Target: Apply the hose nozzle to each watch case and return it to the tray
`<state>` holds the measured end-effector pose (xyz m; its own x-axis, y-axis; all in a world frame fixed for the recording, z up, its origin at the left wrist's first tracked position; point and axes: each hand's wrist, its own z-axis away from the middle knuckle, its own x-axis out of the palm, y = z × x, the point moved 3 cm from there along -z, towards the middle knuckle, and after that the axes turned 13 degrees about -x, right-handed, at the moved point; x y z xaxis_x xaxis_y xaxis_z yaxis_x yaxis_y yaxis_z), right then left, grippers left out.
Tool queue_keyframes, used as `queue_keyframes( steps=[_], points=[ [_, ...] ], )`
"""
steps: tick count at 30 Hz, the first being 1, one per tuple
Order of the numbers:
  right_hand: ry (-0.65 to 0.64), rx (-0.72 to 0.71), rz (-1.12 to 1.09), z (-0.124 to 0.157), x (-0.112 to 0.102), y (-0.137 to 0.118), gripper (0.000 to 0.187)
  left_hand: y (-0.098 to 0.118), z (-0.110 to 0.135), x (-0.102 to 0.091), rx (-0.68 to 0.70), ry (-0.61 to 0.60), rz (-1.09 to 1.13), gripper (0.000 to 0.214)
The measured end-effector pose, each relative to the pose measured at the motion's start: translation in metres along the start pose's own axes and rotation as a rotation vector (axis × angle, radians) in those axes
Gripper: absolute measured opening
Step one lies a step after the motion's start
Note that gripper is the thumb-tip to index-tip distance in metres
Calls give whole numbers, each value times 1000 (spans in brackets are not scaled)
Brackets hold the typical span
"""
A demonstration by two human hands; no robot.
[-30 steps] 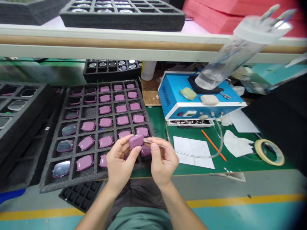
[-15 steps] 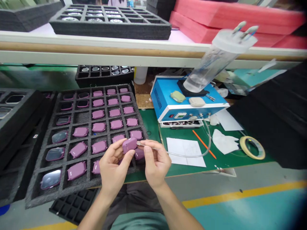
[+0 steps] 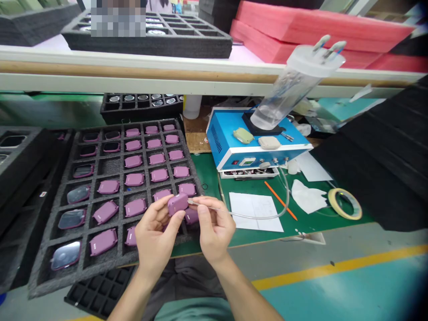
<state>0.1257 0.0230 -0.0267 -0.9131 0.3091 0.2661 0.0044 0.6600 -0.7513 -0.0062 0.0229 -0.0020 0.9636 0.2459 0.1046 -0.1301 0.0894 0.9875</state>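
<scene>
The left hand (image 3: 154, 236) is gripping a mauve rounded-rectangular casing (image 3: 178, 204) between its thumb and fingers, holding it up just above the foam tray. The right hand (image 3: 216, 227) is pinching a slim metal probe (image 3: 197, 203) beside it, and the probe's tip is touching the casing's right edge. Both hands are closed on what they hold, and they are nearly touching each other.

A clear tube (image 3: 254, 216) is trailing from the probe to the right of the right hand, curving up to a blue bench-top unit (image 3: 227, 129). A clear cylinder (image 3: 281, 96) is leaning above that unit, and a green casing (image 3: 243, 135) and a beige casing (image 3: 269, 142) are lying on its top. Nearer the right hand, a sheet of paper (image 3: 254, 203) and an orange pencil (image 3: 280, 200) are lying on the green bench (image 3: 209, 178). Farther right are a white cloth (image 3: 307, 198) and a roll of masking tape (image 3: 344, 217).

Under and left of the hands, a dark foam tray (image 3: 50, 263) is holding rows of mauve casings, with 1 more casing (image 3: 191, 216) directly below the hands. Beyond the hands, a shelf (image 3: 133, 71) is carrying another foam tray (image 3: 200, 49), with pink foam sheets (image 3: 301, 22) to its right.
</scene>
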Motion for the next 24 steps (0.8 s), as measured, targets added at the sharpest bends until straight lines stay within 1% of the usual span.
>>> queue_keyframes(
  steps=[6,20,24],
  points=[
    [-4,-5,45,0,1,-1,12,-1,1,0,-7,0,-12,40],
    [-5,0,17,2,0,0,12,-2,0,-2,-35,4,-16,42],
    [-3,-8,29,0,0,0,13,-3,-2,0,-39,-5,-17,42]
  ],
)
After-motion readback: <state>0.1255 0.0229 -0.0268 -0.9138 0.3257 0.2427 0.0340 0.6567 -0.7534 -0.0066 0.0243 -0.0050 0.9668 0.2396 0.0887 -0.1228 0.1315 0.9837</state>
